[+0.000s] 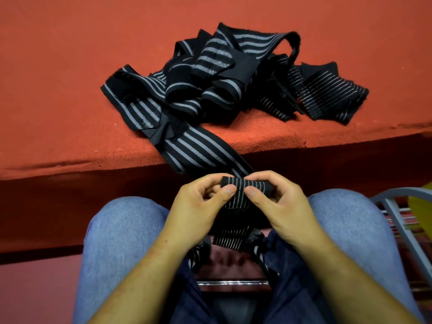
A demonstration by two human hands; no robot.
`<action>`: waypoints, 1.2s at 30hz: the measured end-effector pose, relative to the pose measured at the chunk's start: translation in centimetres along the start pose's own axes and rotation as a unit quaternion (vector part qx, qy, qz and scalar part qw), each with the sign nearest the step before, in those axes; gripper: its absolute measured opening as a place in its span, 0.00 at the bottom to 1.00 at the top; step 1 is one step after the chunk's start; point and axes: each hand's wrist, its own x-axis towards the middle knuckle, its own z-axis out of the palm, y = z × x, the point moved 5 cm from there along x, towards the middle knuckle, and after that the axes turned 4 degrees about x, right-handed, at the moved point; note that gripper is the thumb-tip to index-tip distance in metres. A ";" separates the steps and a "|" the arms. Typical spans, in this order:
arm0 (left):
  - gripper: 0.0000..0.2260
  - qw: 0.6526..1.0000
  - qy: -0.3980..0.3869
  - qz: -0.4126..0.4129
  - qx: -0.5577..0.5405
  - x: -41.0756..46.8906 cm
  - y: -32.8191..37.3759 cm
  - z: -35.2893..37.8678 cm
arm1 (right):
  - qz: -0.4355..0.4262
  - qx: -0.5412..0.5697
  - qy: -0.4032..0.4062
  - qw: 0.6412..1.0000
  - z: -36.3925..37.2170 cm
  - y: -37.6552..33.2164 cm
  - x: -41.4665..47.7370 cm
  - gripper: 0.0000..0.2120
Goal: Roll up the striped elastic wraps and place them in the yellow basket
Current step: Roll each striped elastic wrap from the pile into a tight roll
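Red carpeted ledge (70, 94), wide, fronting a seated person's blue-jeaned knees (121, 230). Heap of striped elastic wraps (210, 73), black with grey stripes, lying tangled on the ledge; one broad-striped wrap (198, 150) trails over its edge. Left hand (198, 206) and right hand (280, 202), fingers curled, both pinching a partly rolled thin-striped wrap (247, 185) above the knees, its loose tail hanging between them.

The striped wraps (210, 73) are matt woven elastic cloth; the red surface (70, 66) looks rough, perhaps felt; the jeans (117, 230) are denim; a bar (231, 282) below shines like metal.
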 end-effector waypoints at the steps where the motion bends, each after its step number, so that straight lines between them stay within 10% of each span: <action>1: 0.07 1.000 0.000 -0.002 0.000 0.0 0.0 0.0 | -0.004 -0.008 0.003 1.000 -0.1 0.0 0.0 0.06; 29: 0.18 1.000 -0.005 -0.009 0.008 -0.2 0.2 0.2 | 0.051 0.109 0.004 0.993 -0.1 0.1 0.0 0.15; 36: 0.15 1.000 -0.003 -0.021 0.002 -0.1 -0.2 0.0 | 0.011 -0.005 -0.051 0.999 0.4 0.3 0.0 0.15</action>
